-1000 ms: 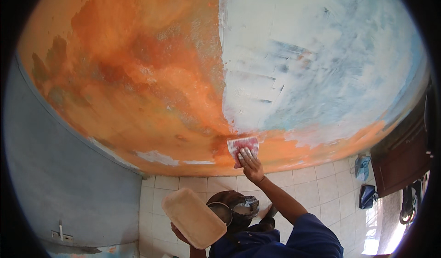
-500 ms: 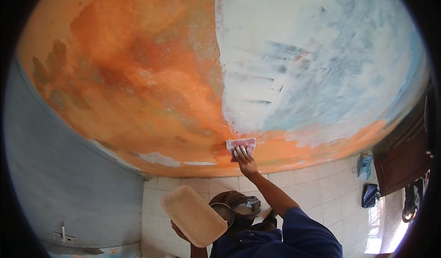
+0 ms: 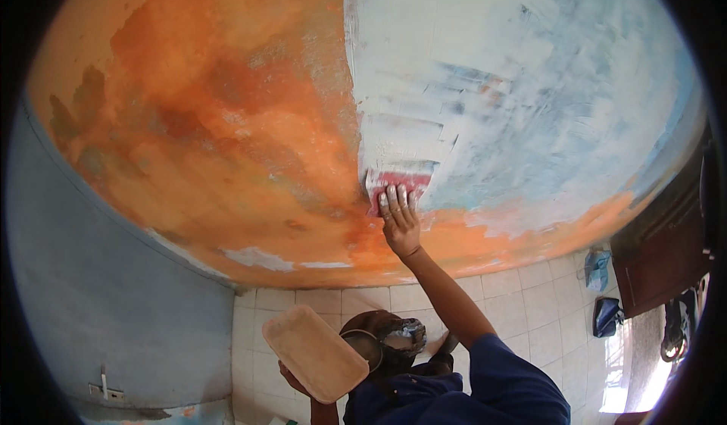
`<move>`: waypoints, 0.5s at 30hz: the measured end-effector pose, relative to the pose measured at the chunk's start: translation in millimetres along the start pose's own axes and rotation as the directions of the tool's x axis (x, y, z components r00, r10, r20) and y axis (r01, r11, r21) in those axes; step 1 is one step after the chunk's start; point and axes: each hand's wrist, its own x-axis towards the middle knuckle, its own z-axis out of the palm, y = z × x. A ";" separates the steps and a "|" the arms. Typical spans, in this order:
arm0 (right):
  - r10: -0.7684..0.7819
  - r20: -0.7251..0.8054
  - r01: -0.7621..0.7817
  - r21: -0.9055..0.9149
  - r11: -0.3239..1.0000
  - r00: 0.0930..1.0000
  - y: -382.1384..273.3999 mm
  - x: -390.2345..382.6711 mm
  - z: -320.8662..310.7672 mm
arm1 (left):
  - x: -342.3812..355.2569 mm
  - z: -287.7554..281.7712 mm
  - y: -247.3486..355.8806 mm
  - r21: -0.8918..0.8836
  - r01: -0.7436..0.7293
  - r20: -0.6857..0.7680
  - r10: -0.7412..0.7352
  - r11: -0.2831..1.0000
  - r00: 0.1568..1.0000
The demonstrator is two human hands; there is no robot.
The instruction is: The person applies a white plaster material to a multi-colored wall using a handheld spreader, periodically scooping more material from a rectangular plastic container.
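Note:
My right hand (image 3: 400,222) is closed on a flat red putty spreader (image 3: 407,178) smeared with white, its fingers spread over the blade's face. The spreader lies against the wall at the lower left edge of a white-coated area (image 3: 409,61). Orange paint (image 3: 250,137) covers the wall to the left and below. Low in front of my body, my left hand (image 3: 291,379) holds a beige rectangular tray (image 3: 318,353) from beneath its left side; most of its fingers are hidden by the tray.
A dark bucket (image 3: 367,320) stands near my legs, beside the tray. Grey wall (image 3: 136,296) meets the orange one at the left. Pale tiles (image 3: 503,304) cover the floor. At right are a blue bag (image 3: 597,270), a dark bag (image 3: 606,317) and a brown door (image 3: 651,266).
My right hand has moved up the wall with the spreader, from the orange strip onto the lower part of the white coat. The tray stays nearly where it was.

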 end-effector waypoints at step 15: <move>-0.061 -0.255 0.057 -0.025 0.998 0.965 23.3 50.2 -119.2 | 4.6 11.4 6.5 0.079 -0.063 0.040 0.060 0.995 0.997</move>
